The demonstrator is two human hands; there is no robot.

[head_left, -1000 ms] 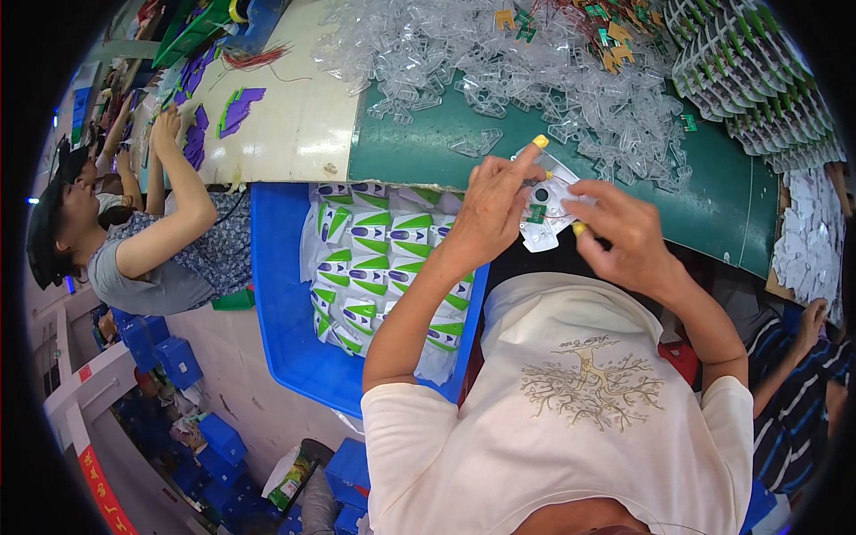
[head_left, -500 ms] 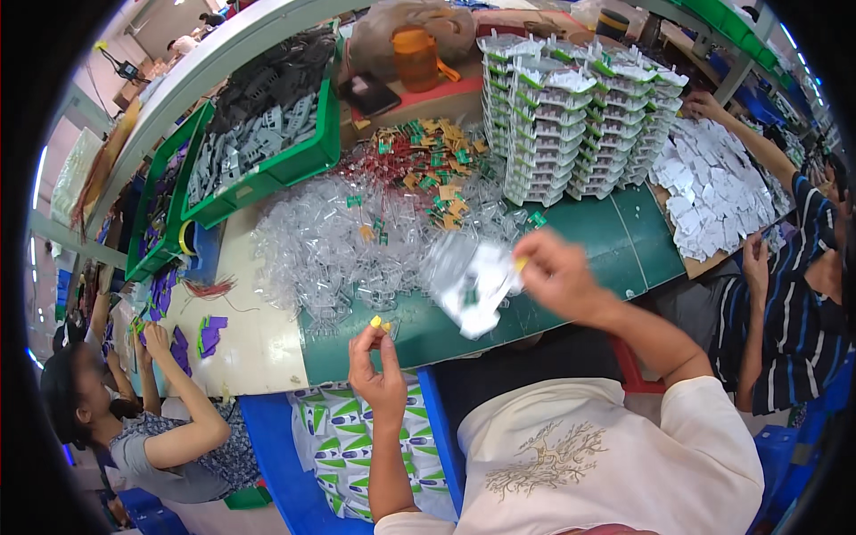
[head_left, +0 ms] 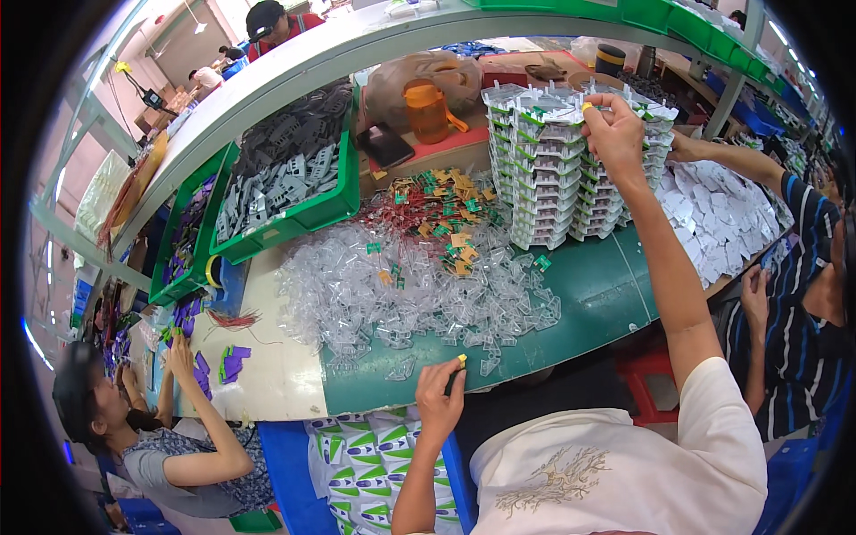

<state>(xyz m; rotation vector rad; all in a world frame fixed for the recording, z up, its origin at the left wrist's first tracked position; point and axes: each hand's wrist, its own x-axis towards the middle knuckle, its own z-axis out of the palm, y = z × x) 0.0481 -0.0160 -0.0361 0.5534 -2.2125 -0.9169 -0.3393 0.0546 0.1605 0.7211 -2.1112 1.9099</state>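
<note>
My right hand (head_left: 615,134) is raised at the top of a tall stack of white and green plastic trays (head_left: 544,178). Its fingers are curled together, and a yellow cover shows on one fingertip. Whatever they grip is hidden against the top tray. Near the table's front edge, my left hand (head_left: 440,401) hovers with its index finger stretched up and a yellow tip on it. Nothing shows between that finger and the thumb. Just beyond it, a wide heap of small clear plastic parts (head_left: 401,294) covers the table.
Red wires with green and tan pieces (head_left: 437,209) lie behind the heap. Green bins (head_left: 294,214) hold grey parts at left. White cards (head_left: 713,209) lie at right. A blue box (head_left: 299,473) with printed packs stands below. People work on both sides; an orange bottle (head_left: 428,111) stands behind.
My right hand has moved up and away to the tray stack; the clear-and-white piece it held over the heap no longer shows there. My left hand has shifted right and lower. The view has tilted.
</note>
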